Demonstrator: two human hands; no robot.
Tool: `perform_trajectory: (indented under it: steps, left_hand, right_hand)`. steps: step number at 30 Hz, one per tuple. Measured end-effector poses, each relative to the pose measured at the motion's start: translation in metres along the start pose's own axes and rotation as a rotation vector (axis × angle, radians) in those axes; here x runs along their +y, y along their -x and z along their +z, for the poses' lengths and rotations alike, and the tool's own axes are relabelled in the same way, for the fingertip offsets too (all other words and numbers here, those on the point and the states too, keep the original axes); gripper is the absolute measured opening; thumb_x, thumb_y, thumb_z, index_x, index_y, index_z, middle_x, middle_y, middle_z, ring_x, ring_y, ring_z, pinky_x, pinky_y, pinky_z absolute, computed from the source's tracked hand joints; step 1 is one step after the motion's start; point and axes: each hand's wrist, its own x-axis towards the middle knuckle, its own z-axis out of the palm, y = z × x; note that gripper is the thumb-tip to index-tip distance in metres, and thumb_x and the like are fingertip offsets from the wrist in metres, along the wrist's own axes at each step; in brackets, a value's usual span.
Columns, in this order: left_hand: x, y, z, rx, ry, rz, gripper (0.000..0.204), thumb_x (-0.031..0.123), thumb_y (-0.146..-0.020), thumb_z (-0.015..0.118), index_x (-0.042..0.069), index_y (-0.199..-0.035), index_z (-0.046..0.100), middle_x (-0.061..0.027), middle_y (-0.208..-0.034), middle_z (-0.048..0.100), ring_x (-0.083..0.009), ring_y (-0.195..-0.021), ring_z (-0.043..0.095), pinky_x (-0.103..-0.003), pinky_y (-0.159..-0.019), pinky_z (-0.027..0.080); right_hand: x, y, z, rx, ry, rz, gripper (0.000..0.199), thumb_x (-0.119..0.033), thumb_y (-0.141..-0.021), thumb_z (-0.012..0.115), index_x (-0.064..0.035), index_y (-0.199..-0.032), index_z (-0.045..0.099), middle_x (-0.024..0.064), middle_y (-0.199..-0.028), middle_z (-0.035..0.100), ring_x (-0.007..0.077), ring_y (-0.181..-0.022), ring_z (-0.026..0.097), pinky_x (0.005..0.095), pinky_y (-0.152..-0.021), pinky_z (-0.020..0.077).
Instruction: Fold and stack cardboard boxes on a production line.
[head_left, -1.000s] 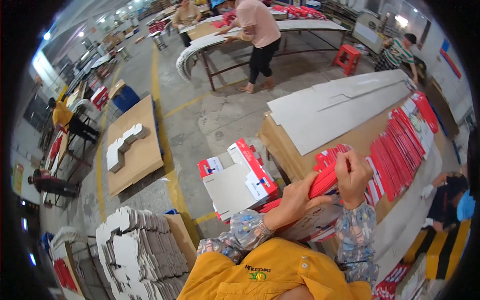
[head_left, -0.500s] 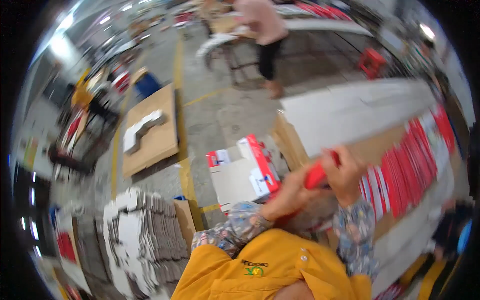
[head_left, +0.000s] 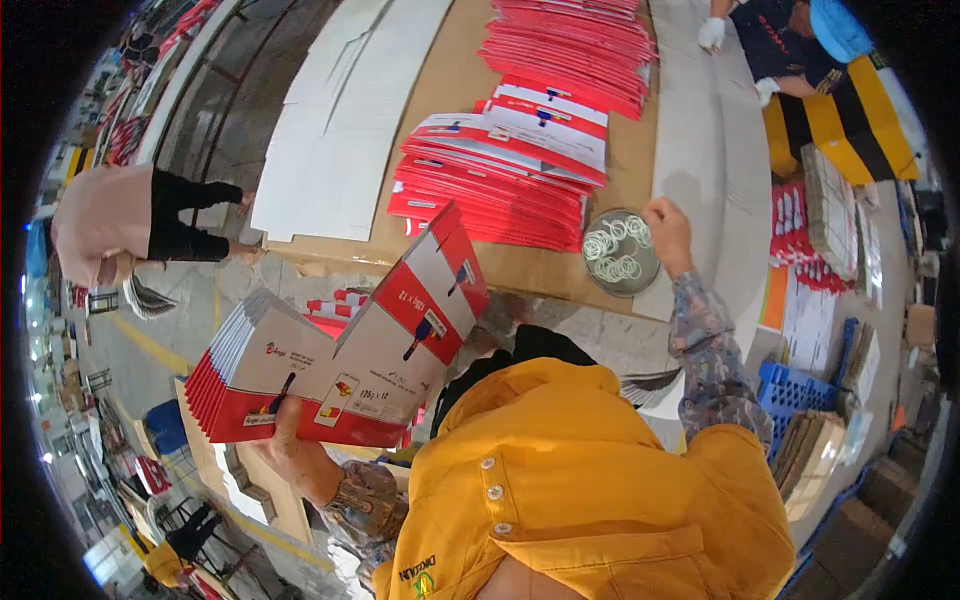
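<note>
Gripping boxes (head_left: 370, 375) with our left hand (head_left: 298, 450) alone now, we hold our right hand (head_left: 669, 234), its grip unclear, beside the dish (head_left: 649, 269)

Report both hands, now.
Left hand: closed, holding red-and-white cardboard cartons.
Right hand: curled by round grey dish of pale rings; holding unclear.

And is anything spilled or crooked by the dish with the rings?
A bit crooked: the red-and-white carton pile left of the dish lies fanned unevenly, its edges not lining up. Nothing looks spilled, though: the pale rings are inside the dish, beside the right hand.
</note>
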Motion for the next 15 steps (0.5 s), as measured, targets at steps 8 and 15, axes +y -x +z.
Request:
perform_trajectory:
  steps: [8, 15]
  left_hand:
    - [-0.003, 0.022, 0.01, -0.15, -0.071, -0.05, 0.079, 0.019, -0.059, 0.086, 0.001, -0.124, 0.043, -0.0097, -0.112, 0.054, -0.025, -0.101, 0.053, -0.038, -0.083, 0.049]
    - [-0.013, 0.031, 0.0, -0.176, -0.321, 0.033, 0.075, 0.033, -0.058, 0.086, -0.001, -0.113, 0.05, -0.0108, -0.107, 0.055, -0.0251, -0.094, 0.053, -0.04, -0.082, 0.045]
  right_hand:
    - [0.053, 0.031, 0.056, -0.076, 0.161, -0.237, 0.01, -0.017, -0.081, 0.056, -0.0073, -0.083, 0.059, 0.0125, -0.085, 0.058, 0.033, -0.086, 0.055, 0.0437, -0.076, 0.0453]
    - [0.063, 0.03, 0.068, -0.019, 0.35, -0.466, 0.005, -0.009, -0.078, 0.055, -0.0048, -0.079, 0.055, 0.0128, -0.085, 0.055, 0.0333, -0.086, 0.053, 0.0435, -0.076, 0.0447]
